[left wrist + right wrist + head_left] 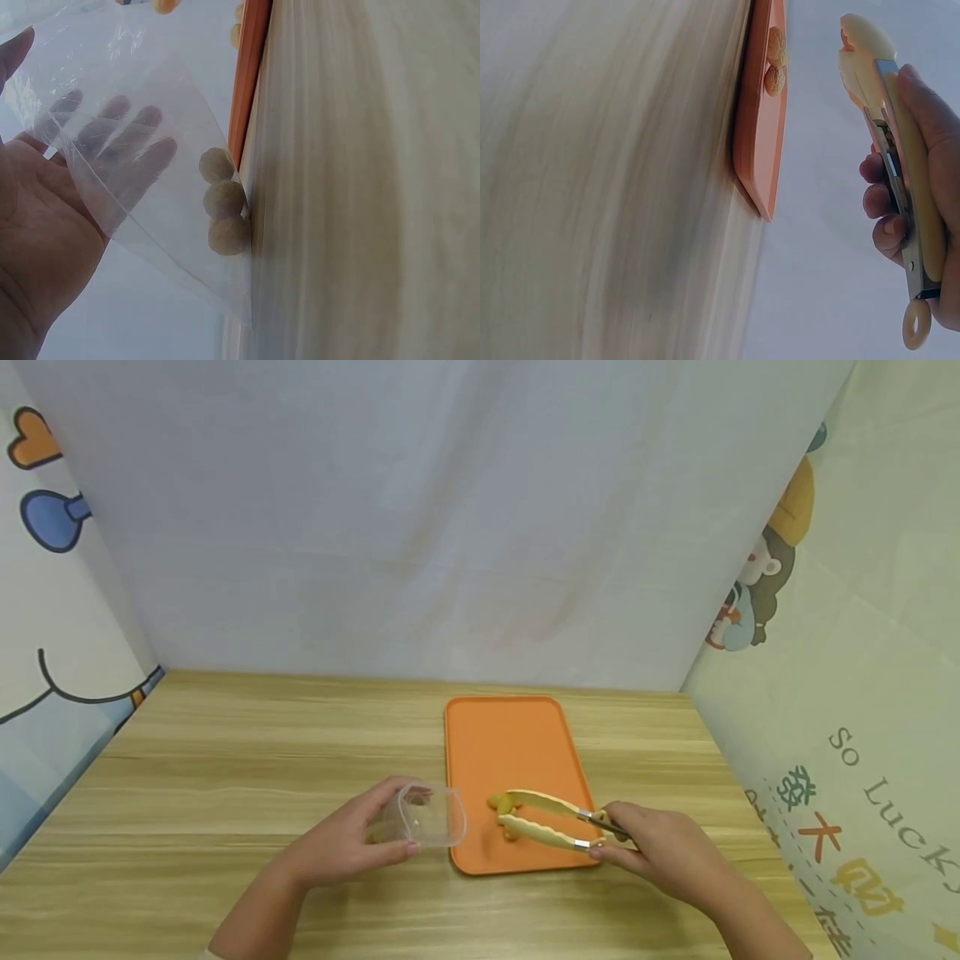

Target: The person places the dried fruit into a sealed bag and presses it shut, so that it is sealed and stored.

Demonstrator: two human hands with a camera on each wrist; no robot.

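Biggest thing here is the pale backdrop, then the wood-grain table. On that lies the orange tray, flat, long side pointing away from the person. Right hand has its fingers curled round some cream tongs. The tong arms are spread, tips over the near half of the tray; can't tell if anything's pinched between them. Left hand has fingers and thumb set wide around a clear container, gripping its sides, tilted with the mouth facing the tray, right at its left edge. Smallest stuff: a few tan lumps on the tray around the tong tips, plus three brown balls touching each other in the container's low side.

My two cents on tonging these: get both tips low on either side of one lump and squeeze gently, since round things probably skid. Hold the container close, and don't dip the mouth or those three could roll out.
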